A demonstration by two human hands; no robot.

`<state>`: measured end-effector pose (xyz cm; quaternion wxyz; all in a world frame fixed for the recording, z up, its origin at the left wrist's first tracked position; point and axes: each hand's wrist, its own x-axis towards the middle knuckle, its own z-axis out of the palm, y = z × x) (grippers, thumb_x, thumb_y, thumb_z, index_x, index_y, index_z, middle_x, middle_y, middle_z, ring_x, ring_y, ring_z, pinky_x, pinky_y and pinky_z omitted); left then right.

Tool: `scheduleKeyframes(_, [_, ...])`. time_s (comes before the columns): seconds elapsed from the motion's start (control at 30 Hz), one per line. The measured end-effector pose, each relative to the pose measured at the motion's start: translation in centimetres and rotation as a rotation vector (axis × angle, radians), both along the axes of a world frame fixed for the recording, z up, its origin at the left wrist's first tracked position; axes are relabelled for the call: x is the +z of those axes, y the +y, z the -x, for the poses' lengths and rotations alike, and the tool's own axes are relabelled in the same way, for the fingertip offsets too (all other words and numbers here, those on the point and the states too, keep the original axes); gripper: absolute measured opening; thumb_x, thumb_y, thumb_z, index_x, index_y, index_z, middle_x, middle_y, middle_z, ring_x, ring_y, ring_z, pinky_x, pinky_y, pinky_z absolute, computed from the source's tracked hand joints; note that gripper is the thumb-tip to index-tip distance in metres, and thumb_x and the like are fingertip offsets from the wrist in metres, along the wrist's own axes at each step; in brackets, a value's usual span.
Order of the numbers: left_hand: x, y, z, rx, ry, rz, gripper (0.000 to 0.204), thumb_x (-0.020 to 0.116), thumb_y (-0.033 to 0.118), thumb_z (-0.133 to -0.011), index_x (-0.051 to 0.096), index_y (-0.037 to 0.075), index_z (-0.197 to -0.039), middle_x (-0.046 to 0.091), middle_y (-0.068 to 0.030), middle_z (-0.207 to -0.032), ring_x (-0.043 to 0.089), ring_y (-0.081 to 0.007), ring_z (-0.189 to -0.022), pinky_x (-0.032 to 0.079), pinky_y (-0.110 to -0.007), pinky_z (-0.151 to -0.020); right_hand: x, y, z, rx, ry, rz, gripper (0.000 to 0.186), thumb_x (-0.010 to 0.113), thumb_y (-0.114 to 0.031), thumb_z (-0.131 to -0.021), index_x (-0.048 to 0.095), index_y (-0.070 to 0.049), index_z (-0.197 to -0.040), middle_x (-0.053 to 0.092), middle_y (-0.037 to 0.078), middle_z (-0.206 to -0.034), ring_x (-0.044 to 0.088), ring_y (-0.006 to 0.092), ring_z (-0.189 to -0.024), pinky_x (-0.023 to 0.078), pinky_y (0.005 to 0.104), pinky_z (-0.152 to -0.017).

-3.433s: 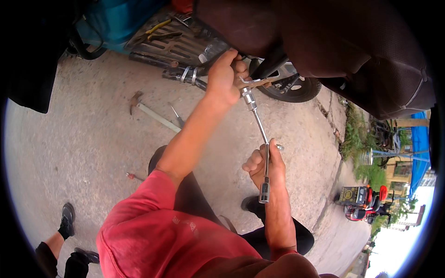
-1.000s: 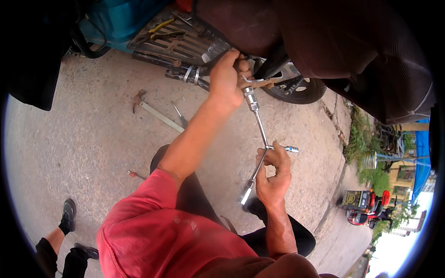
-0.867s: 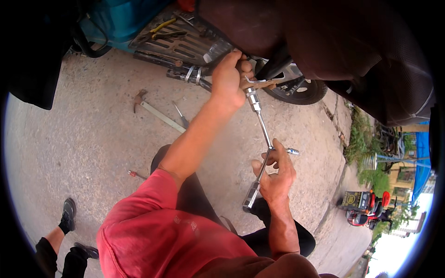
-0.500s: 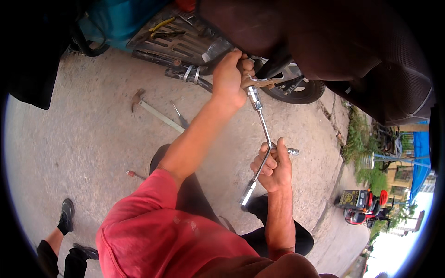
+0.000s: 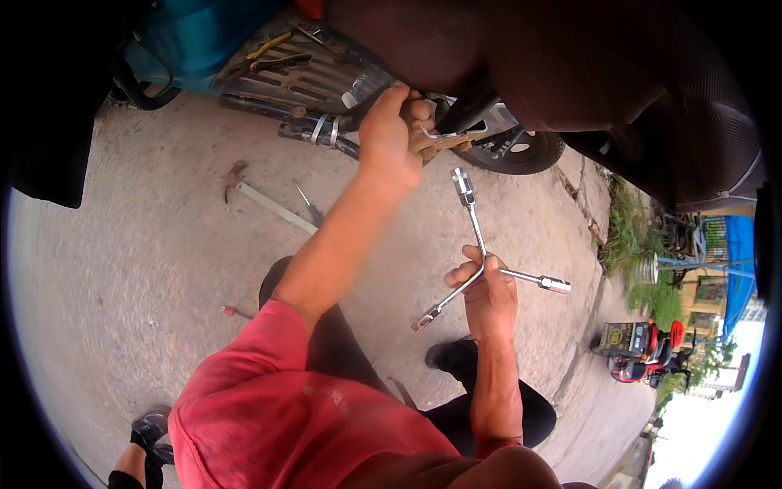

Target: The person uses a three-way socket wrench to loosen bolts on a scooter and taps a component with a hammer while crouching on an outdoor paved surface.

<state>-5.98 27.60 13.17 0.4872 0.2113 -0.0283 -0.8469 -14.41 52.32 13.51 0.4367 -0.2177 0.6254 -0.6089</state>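
Note:
My left hand (image 5: 386,137) is closed on a rusty brown metal bracket (image 5: 444,143) at the vehicle's underside, below the dark seat-like cover. Some of its fingers are hidden behind the metal. In front of my right thigh, my right hand (image 5: 492,308) grips a chromed three-way socket wrench (image 5: 476,228) close to its centre. One socket points up toward the bracket, with a gap between them. The other two arms spread to the lower left and to the right. Near my left hand, a black tube (image 5: 346,147) carries two pale bands.
A slotted footboard (image 5: 273,85) holds yellow-handled pliers (image 5: 273,47). A hammer (image 5: 273,205) and a screwdriver (image 5: 307,202) lie on the concrete. A wheel (image 5: 529,155) stands beyond the bracket. Another person's shoe (image 5: 150,428) is at lower left, a red scooter (image 5: 639,350) at far right.
The wrench's upper socket has come away from the bracket, and the wrench has turned in my right hand, its arms now spread. My left hand keeps its hold. The other person's feet have shifted.

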Motion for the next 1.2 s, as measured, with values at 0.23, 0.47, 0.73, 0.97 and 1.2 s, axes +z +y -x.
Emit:
scheduleKeyframes(0.23, [0.1,0.0,0.3,0.01,-0.011,0.027,0.017,0.054,0.026,-0.1,0.053,0.012,-0.093,0.049,0.0006,-0.068,0.045,-0.013,-0.058,0.035,-0.028,-0.049,0.7,-1.7,2.1,-0.019,0.606,-0.13,0.038,0.047,-0.024,-0.106,0.062,0.008,-0.12,0.068,0.008,-0.082,0.065,0.0163,-0.081,0.051,0.0318,-0.08])
scheduleKeyframes(0.47, [0.3,0.1,-0.1,-0.017,0.011,0.031,0.018,0.054,0.027,-0.1,0.053,0.012,-0.091,0.046,0.0016,-0.067,0.043,-0.0119,-0.058,0.033,-0.027,-0.048,-0.7,-2.3,2.3,-0.053,0.754,0.004,0.04,0.049,-0.026,-0.108,0.059,0.01,-0.121,0.067,0.008,-0.081,0.065,0.0168,-0.079,0.052,0.0309,-0.077])
scheduleKeyframes(0.73, [0.0,0.1,-0.1,-0.029,-0.001,0.054,0.016,0.054,0.027,-0.099,0.053,0.014,-0.091,0.046,0.0024,-0.067,0.043,-0.0113,-0.059,0.031,-0.027,-0.048,-1.4,-2.9,2.2,-0.106,0.963,0.117,0.026,0.052,-0.011,-0.103,0.062,0.007,-0.118,0.066,0.009,-0.083,0.063,0.0174,-0.077,0.051,0.031,-0.073])
scheduleKeyframes(0.97, [0.0,0.2,0.2,-0.002,0.018,0.041,0.015,0.054,0.025,-0.098,0.053,0.012,-0.091,0.048,0.001,-0.068,0.043,-0.0123,-0.059,0.033,-0.027,-0.049,-1.8,-3.1,3.1,-0.043,1.254,0.128,0.027,0.051,-0.012,-0.105,0.062,0.008,-0.119,0.063,0.009,-0.079,0.061,0.0152,-0.074,0.05,0.0294,-0.07])
scheduleKeyframes(1.2, [-0.5,-0.1,0.7,0.047,0.023,-0.02,0.016,0.054,0.023,-0.099,0.053,0.009,-0.09,0.049,-0.0021,-0.069,0.042,-0.0136,-0.06,0.036,-0.026,-0.055,-1.8,-3.3,3.1,-0.048,1.172,0.087,0.027,0.052,-0.012,-0.105,0.062,0.008,-0.121,0.063,0.008,-0.078,0.061,0.0136,-0.076,0.05,0.029,-0.07])
